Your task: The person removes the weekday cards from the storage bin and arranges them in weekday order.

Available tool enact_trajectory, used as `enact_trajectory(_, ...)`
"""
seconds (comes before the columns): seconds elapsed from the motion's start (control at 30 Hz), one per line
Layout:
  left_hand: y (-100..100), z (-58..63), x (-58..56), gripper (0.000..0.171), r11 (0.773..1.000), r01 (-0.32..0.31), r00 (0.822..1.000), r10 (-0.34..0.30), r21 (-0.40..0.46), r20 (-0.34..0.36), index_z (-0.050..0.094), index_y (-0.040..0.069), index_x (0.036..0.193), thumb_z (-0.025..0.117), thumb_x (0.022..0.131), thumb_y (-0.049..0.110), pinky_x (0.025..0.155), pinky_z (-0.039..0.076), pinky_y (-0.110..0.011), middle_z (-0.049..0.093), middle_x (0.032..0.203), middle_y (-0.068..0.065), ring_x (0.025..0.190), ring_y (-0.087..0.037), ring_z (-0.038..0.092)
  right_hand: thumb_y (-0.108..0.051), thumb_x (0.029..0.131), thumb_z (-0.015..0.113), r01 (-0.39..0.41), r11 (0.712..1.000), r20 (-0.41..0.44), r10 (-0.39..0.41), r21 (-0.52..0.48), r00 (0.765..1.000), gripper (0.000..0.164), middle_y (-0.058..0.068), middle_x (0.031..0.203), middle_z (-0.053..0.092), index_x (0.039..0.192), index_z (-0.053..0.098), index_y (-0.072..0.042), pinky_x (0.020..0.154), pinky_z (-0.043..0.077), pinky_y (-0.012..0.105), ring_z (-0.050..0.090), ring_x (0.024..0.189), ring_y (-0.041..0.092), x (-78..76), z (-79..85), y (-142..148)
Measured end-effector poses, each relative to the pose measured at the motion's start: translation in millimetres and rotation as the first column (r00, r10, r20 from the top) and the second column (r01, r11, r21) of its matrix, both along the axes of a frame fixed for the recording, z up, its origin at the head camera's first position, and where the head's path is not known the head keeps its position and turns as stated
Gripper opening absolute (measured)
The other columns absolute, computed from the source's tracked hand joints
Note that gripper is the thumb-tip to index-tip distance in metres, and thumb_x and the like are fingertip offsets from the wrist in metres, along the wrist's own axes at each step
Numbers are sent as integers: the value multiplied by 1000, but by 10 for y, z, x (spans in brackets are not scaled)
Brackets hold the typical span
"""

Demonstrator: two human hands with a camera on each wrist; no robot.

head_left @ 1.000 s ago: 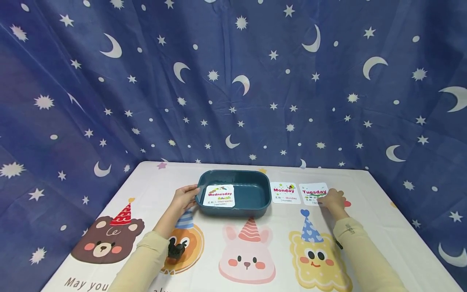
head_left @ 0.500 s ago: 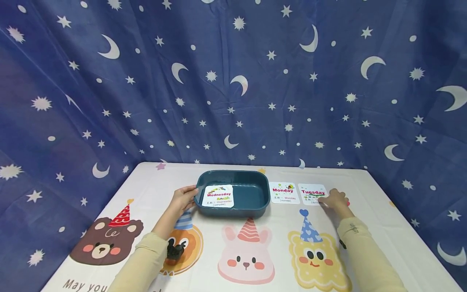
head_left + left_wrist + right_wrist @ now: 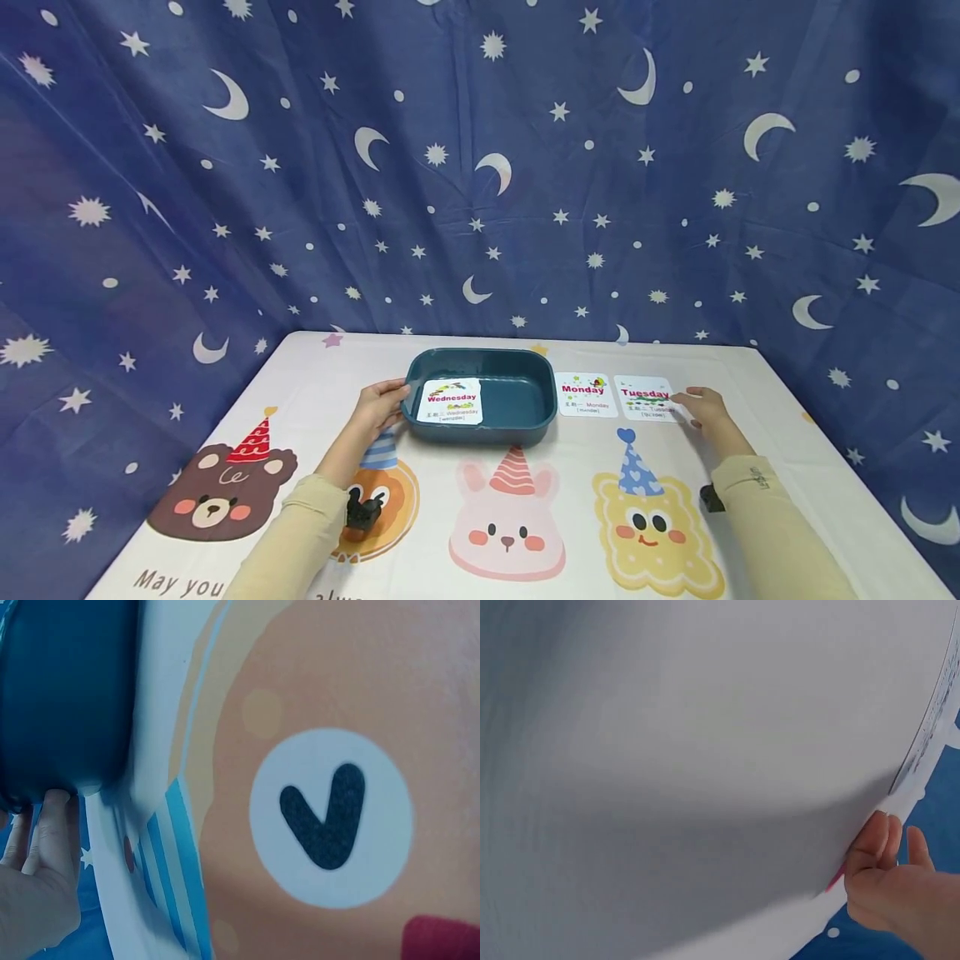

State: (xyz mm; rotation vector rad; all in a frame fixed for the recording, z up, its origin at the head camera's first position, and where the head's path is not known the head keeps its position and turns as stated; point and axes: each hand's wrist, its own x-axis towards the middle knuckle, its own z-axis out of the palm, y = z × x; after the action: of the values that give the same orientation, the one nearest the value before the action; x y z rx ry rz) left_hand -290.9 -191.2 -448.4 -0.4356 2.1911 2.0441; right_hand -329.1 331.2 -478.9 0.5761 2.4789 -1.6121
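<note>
A dark teal plastic bin [image 3: 480, 435] sits on the table, a Wednesday card [image 3: 450, 402] lying in its left half. My left hand [image 3: 378, 408] holds the bin's left end; in the left wrist view its fingers [image 3: 56, 825] rest against the outer wall. To the right of the bin a Monday card [image 3: 587, 408] lies flat, with a Tuesday card [image 3: 643, 408] side by side with it. My right hand [image 3: 705, 408] has its fingertips right at the Tuesday card's right edge. The right wrist view shows this hand's fingers [image 3: 871, 840] loosely bent beside the card's corner.
A white tablecloth [image 3: 420, 533] printed with cartoon animals covers the table. A blue curtain [image 3: 480, 208] with moons and stars hangs behind it. Small black devices [image 3: 363, 510] show at both wrists.
My right hand has drawn back to the right, from over the Tuesday card to its edge, uncovering its lower print. The left hand and the bin have stayed in place.
</note>
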Motion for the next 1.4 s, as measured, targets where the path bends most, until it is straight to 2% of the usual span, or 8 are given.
enact_trajectory(0.07, 4, -4, -4, 41, 1000, -5, 1000, 5, 0, 3, 48, -4, 133, 55, 95, 11, 79, 57, -30, 51, 131, -27, 92, -18, 65, -20, 87, 61, 42, 999, -31, -43, -22, 999, 66, 30, 143, 33, 141, 32, 5, 87, 44, 43, 40, 119, 36, -5, -12, 22)
enact_trajectory(0.2, 4, -12, -2, 42, 1000, -10, 1000, 10, -4, 3, 47, -5, 133, 55, 95, 11, 79, 57, -30, 51, 131, -27, 92, -18, 65, -18, 88, 59, 65, 997, -100, -61, 39, 993, 56, 31, 123, 49, 135, 40, 6, 63, 46, 33, 53, 83, 24, 46, 77, -66)
enact_trajectory(0.33, 10, -19, -2, 42, 1000, -9, 1000, 9, -11, 2, 47, -5, 133, 55, 95, 12, 75, 57, -26, 51, 132, -27, 92, -17, 65, -14, 91, 52, 89, 993, -138, -77, 79, 987, 48, 22, 99, 56, 131, 41, 10, 55, 45, 27, 52, 66, 14, 136, 231, -261)
enact_trajectory(0.47, 19, -15, -7, 42, 1000, -9, 1000, 9, -18, 7, 47, -4, 134, 55, 95, 12, 70, 55, -22, 51, 133, -26, 91, -16, 64, -12, 91, 53, 89, 994, -166, -77, 65, 983, 43, 19, 93, 59, 127, 46, 10, 57, 47, 22, 54, 66, 9, 145, 284, -406)
enact_trajectory(0.7, 6, 14, -43, 44, 1000, -11, 999, 11, 2, 52, 47, 1, 135, 56, 95, 15, 70, 55, -22, 54, 130, -21, 82, -9, 63, -10, 92, 50, 84, 995, -183, -74, 45, 980, 40, 27, 113, 53, 128, 49, 6, 62, 49, 19, 52, 78, 13, 127, 364, -697)
enact_trajectory(1.0, 7, 66, -57, 45, 996, -39, 989, 28, 75, 142, 46, 3, 137, 55, 95, 15, 71, 53, -20, 56, 123, -14, 87, -11, 59, -11, 92, 51, 29, 1000, -189, -30, -8, 981, 38, 12, 99, 57, 127, 51, 3, 66, 51, 24, 52, 78, 17, 120, 420, -987)
enact_trajectory(1.17, 6, 58, -52, 44, 996, -46, 990, 36, 71, 138, 47, 1, 136, 56, 94, 12, 72, 54, -22, 59, 115, -11, 83, -11, 62, -11, 92, 53, -44, 999, -222, 38, -21, 974, 37, 5, 92, 62, 126, 51, 4, 67, 49, 23, 53, 79, 17, 168, 519, -1196)
enact_trajectory(1.4, 13, 88, -53, 46, 999, -37, 991, 32, 33, 126, 49, 3, 134, 61, 91, 15, 71, 55, -22, 55, 130, -19, 86, -13, 64, -12, 94, 52, -172, 984, -256, 156, -41, 954, 33, 1, 90, 60, 124, 52, 2, 80, 50, 33, 54, 81, 14, 212, 594, -1512)
